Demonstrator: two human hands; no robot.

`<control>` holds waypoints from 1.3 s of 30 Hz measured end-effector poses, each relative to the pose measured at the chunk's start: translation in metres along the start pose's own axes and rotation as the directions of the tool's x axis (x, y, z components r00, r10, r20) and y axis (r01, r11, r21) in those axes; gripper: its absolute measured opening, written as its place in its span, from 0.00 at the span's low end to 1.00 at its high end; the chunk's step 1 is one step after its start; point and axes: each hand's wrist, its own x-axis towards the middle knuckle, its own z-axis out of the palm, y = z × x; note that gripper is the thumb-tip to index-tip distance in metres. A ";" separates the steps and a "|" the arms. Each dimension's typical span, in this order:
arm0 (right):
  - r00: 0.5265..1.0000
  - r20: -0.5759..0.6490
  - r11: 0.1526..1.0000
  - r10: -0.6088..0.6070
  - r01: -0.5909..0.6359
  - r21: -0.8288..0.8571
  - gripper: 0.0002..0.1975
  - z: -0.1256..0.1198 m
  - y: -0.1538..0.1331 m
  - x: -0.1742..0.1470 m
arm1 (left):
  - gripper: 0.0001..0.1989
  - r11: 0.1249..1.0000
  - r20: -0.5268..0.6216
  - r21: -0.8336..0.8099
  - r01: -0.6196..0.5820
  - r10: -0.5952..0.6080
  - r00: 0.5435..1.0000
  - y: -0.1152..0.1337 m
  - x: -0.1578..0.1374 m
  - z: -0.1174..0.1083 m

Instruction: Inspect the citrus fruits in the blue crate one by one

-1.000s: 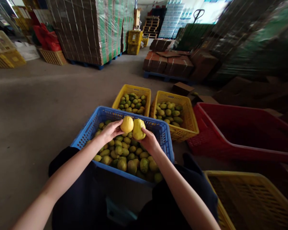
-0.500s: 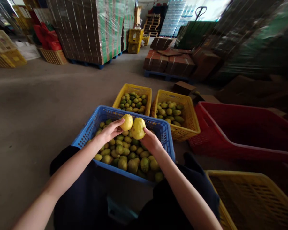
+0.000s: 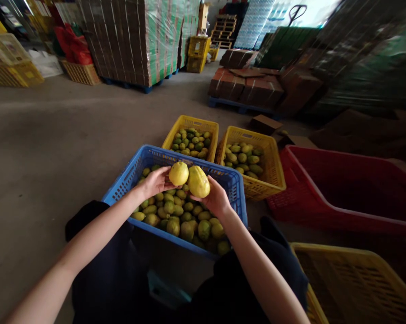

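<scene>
Above the blue crate [image 3: 122, 177], my left hand [image 3: 155, 182] grips a round yellow lemon [image 3: 178, 173]. Close beside it, a larger, longer lemon [image 3: 199, 182] with blemished skin rests in my right hand [image 3: 217, 196], fingers curled beneath it. The two fruits are side by side, nearly touching. Below them the crate holds many green and yellow lemons [image 3: 169, 208], partly covered by my hands and forearms.
Two yellow crates [image 3: 189, 120] with more lemons stand just beyond the blue one. To the right are a large red bin [image 3: 324, 207] and a yellow crate [image 3: 341, 248]. Strapped cardboard stacks [image 3: 122, 45] and a loaded blue pallet [image 3: 240, 107] stand farther back.
The right-hand lemon has been turned, now lying tilted with its smoother side showing. My left hand has rotated its lemon slightly. The whole view has shifted a little.
</scene>
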 end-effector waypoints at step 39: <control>0.966 0.034 0.965 0.255 -0.256 0.050 0.23 -0.011 0.019 0.014 | 0.39 0.924 -0.095 0.325 0.201 -0.179 0.979 -0.043 0.031 -0.002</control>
